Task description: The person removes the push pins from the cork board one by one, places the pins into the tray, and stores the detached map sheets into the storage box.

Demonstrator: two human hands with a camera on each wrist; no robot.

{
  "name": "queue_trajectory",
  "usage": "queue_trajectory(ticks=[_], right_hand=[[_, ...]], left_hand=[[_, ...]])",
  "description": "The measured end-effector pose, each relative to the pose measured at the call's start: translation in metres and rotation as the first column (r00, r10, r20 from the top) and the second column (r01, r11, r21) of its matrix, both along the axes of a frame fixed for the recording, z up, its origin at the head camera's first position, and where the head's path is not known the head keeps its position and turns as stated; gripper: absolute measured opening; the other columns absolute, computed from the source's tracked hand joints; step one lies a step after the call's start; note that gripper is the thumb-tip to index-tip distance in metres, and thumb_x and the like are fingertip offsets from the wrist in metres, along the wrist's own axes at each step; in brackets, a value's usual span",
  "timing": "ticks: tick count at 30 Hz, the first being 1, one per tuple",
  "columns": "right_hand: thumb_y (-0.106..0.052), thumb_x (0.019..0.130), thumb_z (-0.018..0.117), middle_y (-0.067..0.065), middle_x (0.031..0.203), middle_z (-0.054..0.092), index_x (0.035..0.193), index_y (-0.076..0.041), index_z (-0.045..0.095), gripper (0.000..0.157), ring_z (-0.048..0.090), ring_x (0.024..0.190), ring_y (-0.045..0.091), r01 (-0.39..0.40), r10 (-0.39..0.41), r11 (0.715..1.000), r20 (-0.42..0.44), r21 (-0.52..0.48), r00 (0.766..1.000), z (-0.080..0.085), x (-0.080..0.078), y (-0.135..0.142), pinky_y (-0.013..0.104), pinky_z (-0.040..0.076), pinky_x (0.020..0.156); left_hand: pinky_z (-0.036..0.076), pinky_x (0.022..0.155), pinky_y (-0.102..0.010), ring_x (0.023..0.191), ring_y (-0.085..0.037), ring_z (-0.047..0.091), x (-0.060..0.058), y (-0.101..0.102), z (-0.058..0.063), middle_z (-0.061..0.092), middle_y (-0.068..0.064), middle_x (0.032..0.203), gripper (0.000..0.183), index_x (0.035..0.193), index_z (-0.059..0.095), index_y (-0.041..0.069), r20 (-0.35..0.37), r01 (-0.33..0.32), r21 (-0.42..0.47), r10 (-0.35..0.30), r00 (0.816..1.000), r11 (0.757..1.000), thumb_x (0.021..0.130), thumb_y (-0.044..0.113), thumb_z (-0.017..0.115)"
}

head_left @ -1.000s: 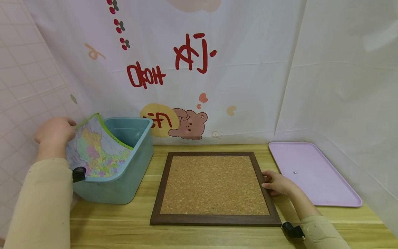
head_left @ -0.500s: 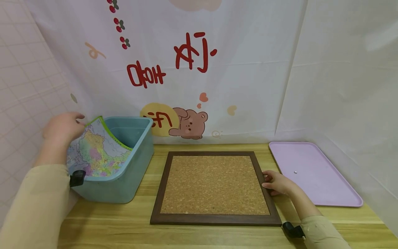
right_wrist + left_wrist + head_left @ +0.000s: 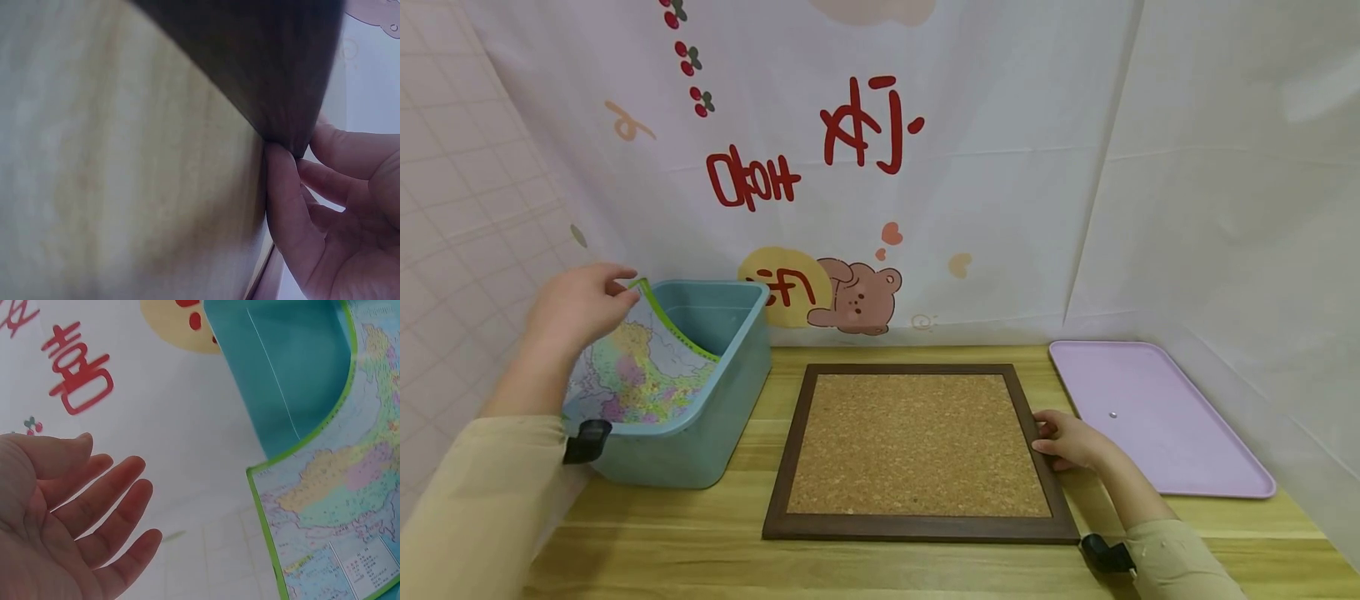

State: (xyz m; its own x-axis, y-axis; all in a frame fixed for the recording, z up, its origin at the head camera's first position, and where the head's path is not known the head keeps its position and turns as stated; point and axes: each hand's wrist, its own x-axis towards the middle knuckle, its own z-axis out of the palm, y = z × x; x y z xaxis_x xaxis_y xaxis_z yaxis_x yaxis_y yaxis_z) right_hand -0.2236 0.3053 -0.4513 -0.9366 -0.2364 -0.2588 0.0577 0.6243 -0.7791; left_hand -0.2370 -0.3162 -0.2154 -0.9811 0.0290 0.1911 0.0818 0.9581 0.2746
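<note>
My left hand [image 3: 583,308] is raised over the left side of the blue bin [image 3: 741,367], at the near corner of a green-edged map [image 3: 632,358] leaning out of it. In the left wrist view, the left hand's fingers [image 3: 119,519] are relaxed and apart from the map [image 3: 337,481]. A framed cork board [image 3: 917,450] lies flat on the table. At its right edge, my right hand [image 3: 1071,442] holds the dark wooden frame with thumb and fingers. The right wrist view shows its fingertips against the frame [image 3: 262,69].
A lilac tray [image 3: 1165,425] lies at the right, with a small shiny round spot on it. The wooden table [image 3: 850,571] runs below everything. Behind hangs a white curtain [image 3: 985,208] with red lettering and a bear print.
My left hand has moved right and slightly up, toward the map's top corner, its fingers now above the map edge. The right hand and cork board have stayed put.
</note>
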Motion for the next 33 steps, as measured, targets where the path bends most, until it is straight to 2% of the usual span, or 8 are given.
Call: queue_trajectory(ticks=[6, 11, 18, 25, 33], right_hand=[[-0.008, 0.097, 0.064, 0.032, 0.124, 0.048, 0.143, 0.016, 0.032, 0.060, 0.057, 0.109, 0.046, -0.001, 0.001, 1.000, -0.001, 0.008, 1.000, 0.000, -0.001, -0.001, 0.046, 0.058, 0.076], [-0.008, 0.097, 0.064, 0.033, 0.125, 0.048, 0.143, 0.015, 0.032, 0.061, 0.056, 0.110, 0.047, -0.002, 0.002, 1.000, 0.003, 0.006, 1.000, 0.000, -0.001, -0.001, 0.046, 0.057, 0.076], [-0.007, 0.097, 0.063, 0.033, 0.124, 0.048, 0.143, 0.016, 0.032, 0.060, 0.057, 0.109, 0.046, 0.001, -0.001, 1.000, 0.001, -0.002, 1.000, -0.001, -0.001, -0.001, 0.046, 0.057, 0.076], [-0.006, 0.097, 0.063, 0.033, 0.124, 0.048, 0.142, 0.016, 0.032, 0.059, 0.057, 0.109, 0.047, 0.003, -0.003, 1.000, -0.005, 0.001, 1.000, 0.000, 0.000, -0.002, 0.046, 0.057, 0.076], [-0.004, 0.096, 0.063, 0.033, 0.121, 0.051, 0.141, 0.017, 0.034, 0.058, 0.061, 0.103, 0.041, 0.008, -0.008, 1.000, -0.029, 0.010, 1.000, 0.002, 0.002, -0.003, 0.046, 0.058, 0.074]], left_hand=[[0.043, 0.081, -0.063, 0.108, -0.052, 0.052, 0.006, 0.014, -0.003, 0.056, -0.035, 0.123, 0.044, 0.138, 0.048, -0.004, -0.036, 0.046, 0.024, -0.045, 0.998, 0.999, 0.102, 0.020, 0.051], [0.046, 0.077, -0.060, 0.107, -0.050, 0.054, 0.010, 0.025, -0.009, 0.058, -0.033, 0.123, 0.045, 0.139, 0.049, -0.003, -0.060, 0.058, 0.059, -0.054, 0.997, 0.997, 0.102, 0.022, 0.052], [0.045, 0.082, -0.063, 0.110, -0.050, 0.054, 0.015, 0.039, -0.018, 0.058, -0.033, 0.124, 0.046, 0.140, 0.048, -0.005, -0.092, 0.091, 0.103, -0.081, 0.992, 0.991, 0.102, 0.021, 0.053], [0.046, 0.080, -0.060, 0.111, -0.046, 0.056, 0.019, 0.053, -0.028, 0.059, -0.028, 0.125, 0.047, 0.141, 0.048, -0.002, -0.100, 0.110, 0.140, -0.097, 0.990, 0.984, 0.103, 0.024, 0.053], [0.049, 0.076, -0.055, 0.103, -0.043, 0.060, 0.023, 0.066, -0.041, 0.065, -0.024, 0.120, 0.043, 0.140, 0.052, -0.001, -0.162, 0.142, 0.160, -0.116, 0.980, 0.977, 0.102, 0.020, 0.056]])
